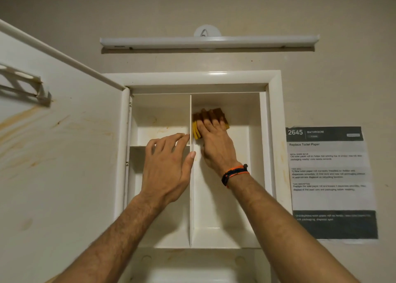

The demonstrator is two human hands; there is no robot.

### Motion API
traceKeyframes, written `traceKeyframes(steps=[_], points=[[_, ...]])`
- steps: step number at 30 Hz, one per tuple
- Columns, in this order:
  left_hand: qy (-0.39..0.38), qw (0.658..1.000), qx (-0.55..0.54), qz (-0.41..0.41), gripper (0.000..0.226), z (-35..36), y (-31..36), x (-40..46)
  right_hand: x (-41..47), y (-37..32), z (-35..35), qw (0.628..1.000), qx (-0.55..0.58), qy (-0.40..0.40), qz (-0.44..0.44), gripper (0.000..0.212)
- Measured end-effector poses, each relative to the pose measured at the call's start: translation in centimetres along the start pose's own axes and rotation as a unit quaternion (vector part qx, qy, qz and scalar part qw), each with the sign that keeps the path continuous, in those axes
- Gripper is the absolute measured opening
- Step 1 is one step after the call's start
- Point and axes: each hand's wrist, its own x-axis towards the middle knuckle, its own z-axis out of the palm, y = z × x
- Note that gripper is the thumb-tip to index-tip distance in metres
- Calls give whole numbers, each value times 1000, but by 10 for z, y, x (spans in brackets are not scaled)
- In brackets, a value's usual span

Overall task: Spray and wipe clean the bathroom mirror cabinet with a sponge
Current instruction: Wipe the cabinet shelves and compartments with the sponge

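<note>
While the white plastic mirror cabinet [275, 132] is standing open in the middle of the frame, the right hand [216, 145] is pressing a yellow sponge with a brown scouring pad [198, 130] against the back wall of the cabinet's right compartment, just beside the thin white vertical divider [190, 197]. The fingers are lying flat and spread over the brown side of the sponge, with the yellow foam showing at the left edge of the hand. An orange and dark braided wristband [234, 173] is sitting on the right wrist.

The left hand [167, 167] is hovering in front of the left compartment, fingers relaxed and slightly bent, holding nothing; its fingertips are reaching the divider near the small white horizontal shelf [137, 146].

The white cabinet door [60, 154] is swung open across the left of the frame, its inner face streaked with brownish-orange stains. A long white light bar [207, 42] is hanging on the beige wall above the cabinet, and a printed paper notice [330, 182] is sticking to the wall at the right of the frame.
</note>
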Motion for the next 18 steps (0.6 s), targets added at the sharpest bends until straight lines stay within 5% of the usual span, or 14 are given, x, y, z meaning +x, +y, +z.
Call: traceKeyframes(steps=[11,18], points=[[8,1000,-13,3,57,1,-1,-1,-7,35,-22,992,21,19,122,69],[5,1000,-12,3,58,2,-2,-1,-50,29,-2,993,28,11,113,94]])
